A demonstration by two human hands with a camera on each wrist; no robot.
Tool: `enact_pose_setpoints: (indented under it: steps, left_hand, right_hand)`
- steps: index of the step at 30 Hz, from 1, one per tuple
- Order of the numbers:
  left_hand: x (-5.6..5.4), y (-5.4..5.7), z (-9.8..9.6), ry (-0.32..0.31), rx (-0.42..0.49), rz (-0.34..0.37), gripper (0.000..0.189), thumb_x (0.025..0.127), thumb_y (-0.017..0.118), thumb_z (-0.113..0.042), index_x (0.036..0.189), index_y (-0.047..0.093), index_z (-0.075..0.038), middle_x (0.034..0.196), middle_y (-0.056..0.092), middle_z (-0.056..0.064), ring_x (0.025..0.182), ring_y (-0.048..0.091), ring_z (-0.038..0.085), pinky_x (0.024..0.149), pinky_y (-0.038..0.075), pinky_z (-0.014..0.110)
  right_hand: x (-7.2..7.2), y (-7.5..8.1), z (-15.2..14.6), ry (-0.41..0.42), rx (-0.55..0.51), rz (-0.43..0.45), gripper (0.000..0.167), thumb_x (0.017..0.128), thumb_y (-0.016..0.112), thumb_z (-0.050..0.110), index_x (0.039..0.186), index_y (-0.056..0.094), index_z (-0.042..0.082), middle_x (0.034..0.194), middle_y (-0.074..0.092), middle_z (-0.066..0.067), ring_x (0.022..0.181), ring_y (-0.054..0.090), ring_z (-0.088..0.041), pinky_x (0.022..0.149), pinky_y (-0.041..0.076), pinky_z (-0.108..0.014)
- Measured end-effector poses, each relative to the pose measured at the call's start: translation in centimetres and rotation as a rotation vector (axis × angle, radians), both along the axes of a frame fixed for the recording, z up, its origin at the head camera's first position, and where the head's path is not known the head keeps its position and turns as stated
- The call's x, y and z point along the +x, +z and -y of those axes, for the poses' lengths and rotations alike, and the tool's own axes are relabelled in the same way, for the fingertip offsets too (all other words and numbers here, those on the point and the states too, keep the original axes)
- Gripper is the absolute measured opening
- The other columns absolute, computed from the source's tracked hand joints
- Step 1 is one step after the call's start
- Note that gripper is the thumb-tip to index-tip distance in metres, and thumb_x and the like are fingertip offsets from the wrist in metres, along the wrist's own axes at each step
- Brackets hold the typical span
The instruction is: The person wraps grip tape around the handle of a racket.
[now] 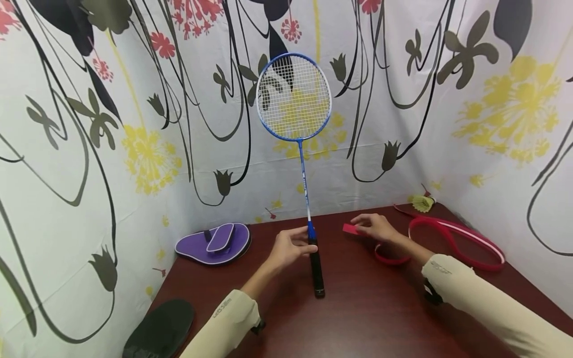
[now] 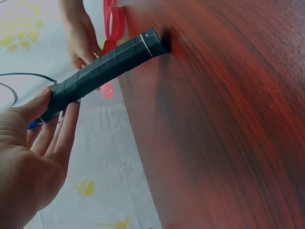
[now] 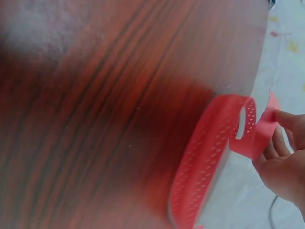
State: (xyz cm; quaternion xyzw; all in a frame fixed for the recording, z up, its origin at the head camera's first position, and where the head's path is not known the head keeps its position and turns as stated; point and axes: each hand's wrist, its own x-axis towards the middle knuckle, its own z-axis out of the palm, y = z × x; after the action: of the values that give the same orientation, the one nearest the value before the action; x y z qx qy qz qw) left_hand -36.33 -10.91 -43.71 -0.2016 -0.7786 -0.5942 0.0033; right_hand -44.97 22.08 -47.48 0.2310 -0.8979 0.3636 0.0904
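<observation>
A badminton racket [image 1: 305, 184] with a blue and white frame stands upright, its strung head toward the back. My left hand [image 1: 288, 247] holds it between thumb and fingers around the top of the black wrapped handle [image 2: 105, 67]. The handle's butt end points down close over the table. To the right, my right hand [image 1: 376, 228] pinches one end of a red perforated grip tape [image 3: 195, 171] between thumb and fingers. In the right wrist view the tape bends in a curl beside the fingers, and its length runs along the tabletop.
Looped red tape [image 1: 501, 263] lies at the right of the dark red wooden table [image 1: 367, 318]. Behind it is a yellow shuttlecock [image 1: 422, 202]. A purple paddle case [image 1: 241, 243] lies back left, a black paddle-shaped object [image 1: 161, 328] front left. Patterned curtain [image 1: 215, 134] surrounds the table.
</observation>
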Motion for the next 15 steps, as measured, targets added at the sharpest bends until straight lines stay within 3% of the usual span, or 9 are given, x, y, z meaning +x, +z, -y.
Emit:
enact_pose_setpoints:
  steps: [4, 8, 15]
  left_hand:
    - [-0.1, 0.1, 0.3, -0.024, 0.023, 0.019, 0.061, 0.087, 0.084, -0.005, 0.144, 0.061, -0.005, 0.111, 0.076, 0.013, 0.093, 0.075, 0.024, 0.081, 0.061, 0.053]
    - [-0.1, 0.0, 0.4, -0.029, 0.033, 0.048, 0.061, 0.087, 0.084, -0.006, 0.144, 0.062, -0.007, 0.111, 0.076, 0.013, 0.095, 0.075, 0.024, 0.083, 0.060, 0.054]
    - [-0.1, 0.0, 0.1, -0.029, 0.031, 0.066, 0.061, 0.087, 0.084, -0.007, 0.145, 0.062, -0.009, 0.110, 0.077, 0.012, 0.096, 0.076, 0.023, 0.084, 0.060, 0.055]
  right_hand:
    - [1.1, 1.4, 1.2, 0.037, 0.017, -0.034, 0.023, 0.098, 0.073, 0.012, 0.120, 0.075, 0.006, 0.101, 0.078, -0.006, 0.096, 0.073, -0.025, 0.082, 0.054, -0.037]
    - [2.5, 2.9, 2.6, 0.073, 0.020, -0.071, 0.021, 0.098, 0.073, 0.015, 0.118, 0.077, 0.008, 0.097, 0.077, -0.001, 0.079, 0.063, -0.013, 0.072, 0.048, -0.029]
    - [4.6, 5.1, 4.3, 0.112, -0.035, -0.098, 0.016, 0.099, 0.074, 0.022, 0.113, 0.079, 0.015, 0.087, 0.074, 0.001, 0.071, 0.058, -0.011, 0.064, 0.047, -0.026]
